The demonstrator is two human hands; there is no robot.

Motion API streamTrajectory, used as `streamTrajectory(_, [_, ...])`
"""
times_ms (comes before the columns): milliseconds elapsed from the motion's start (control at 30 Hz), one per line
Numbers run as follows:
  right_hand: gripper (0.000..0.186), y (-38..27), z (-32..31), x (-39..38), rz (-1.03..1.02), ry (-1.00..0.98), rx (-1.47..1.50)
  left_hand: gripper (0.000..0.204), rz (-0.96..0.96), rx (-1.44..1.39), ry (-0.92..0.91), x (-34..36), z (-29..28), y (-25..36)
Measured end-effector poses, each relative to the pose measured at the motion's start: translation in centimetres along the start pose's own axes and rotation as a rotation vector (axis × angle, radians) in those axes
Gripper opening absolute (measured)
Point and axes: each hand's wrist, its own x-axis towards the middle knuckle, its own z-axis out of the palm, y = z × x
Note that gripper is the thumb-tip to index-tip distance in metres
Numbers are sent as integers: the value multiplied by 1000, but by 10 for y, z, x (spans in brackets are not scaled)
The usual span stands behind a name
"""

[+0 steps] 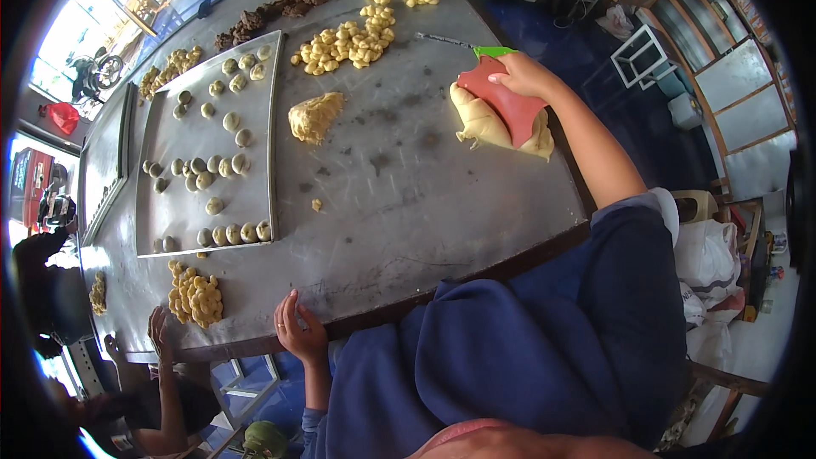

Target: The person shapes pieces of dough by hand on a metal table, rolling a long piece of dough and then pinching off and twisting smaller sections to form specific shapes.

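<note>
My right hand (pixel 525 76) is closed on a flat red dough scraper (pixel 503 100), which rests over a smooth, pale yellow slab of dough (pixel 478 121) at the table's right side. Beside those fingers, partly hidden, lies a bright green piece (pixel 493 51), with a thin dark blade-like strip (pixel 444 39) reaching left from it. Whether the two are joined I cannot tell. My left hand (pixel 299 330) holds nothing; its fingers lie extended on the table's near edge. A rough dough lump (pixel 315 118) sits mid-table, with a small scrap (pixel 317 204) nearer me.
Left of centre, a metal tray (pixel 274 119) carries several round dough balls. Piles of small yellow dough pieces (pixel 348 44) and a dark brown filling (pixel 272 13) lie beyond. Another yellow pile (pixel 195 296) is near left. Other people's hands (pixel 159 331) show at the left and far edges.
</note>
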Motion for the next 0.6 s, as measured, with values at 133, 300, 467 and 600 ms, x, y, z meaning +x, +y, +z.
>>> streamTrajectory(133, [41, 22, 6, 6, -113, 10, 137, 30, -2, -23, 0, 3, -1, 5])
streamTrajectory(300, [45, 35, 11, 31, -136, -75, 106, 31, 16, -28, 30, 9, 3, 2])
streamTrajectory(467, [42, -32, 4, 37, -200, -323, 148, 33, -27, -120, -51, 17, 2, 13])
streamTrajectory(600, [41, -63, 7, 22, -437, -349, 128, 46, 81, -277, -199, 51, 20, 66])
